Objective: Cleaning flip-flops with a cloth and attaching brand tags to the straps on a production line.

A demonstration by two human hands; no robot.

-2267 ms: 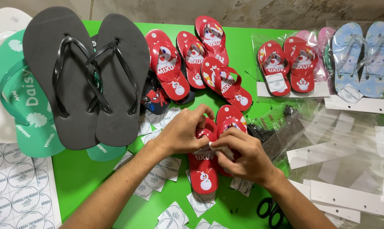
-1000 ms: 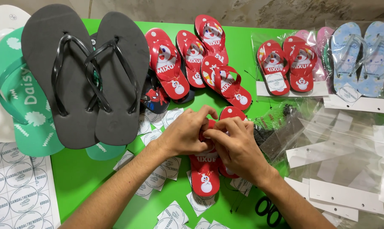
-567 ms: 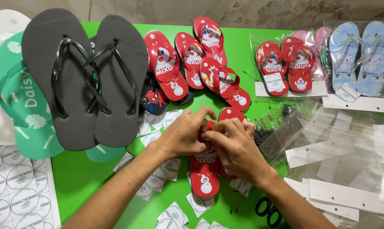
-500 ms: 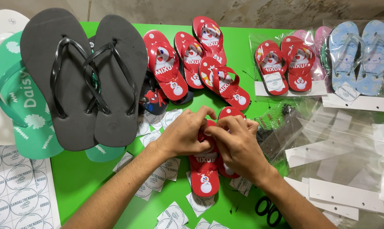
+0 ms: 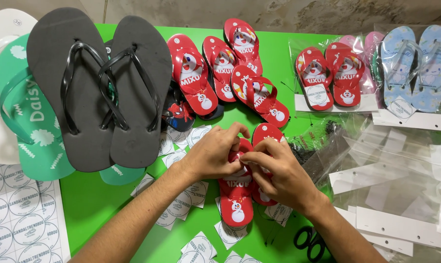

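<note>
Hands meet at mid-table: left hand point(image 5: 211, 157) and right hand point(image 5: 278, 171) both have fingers pinched together on a pair of small red rubber flip-flops with snowman prints point(image 5: 237, 199), lying on the green table point(image 5: 91, 204) among round white stickers point(image 5: 181, 204)

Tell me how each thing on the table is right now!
left hand: gripping small red pair
right hand: gripping small red pair
small red pair: flat, side by side, held
black flip-flops: loose, unbagged
bagged red pair: sealed in clear bag
scissors: lying untouched
</note>
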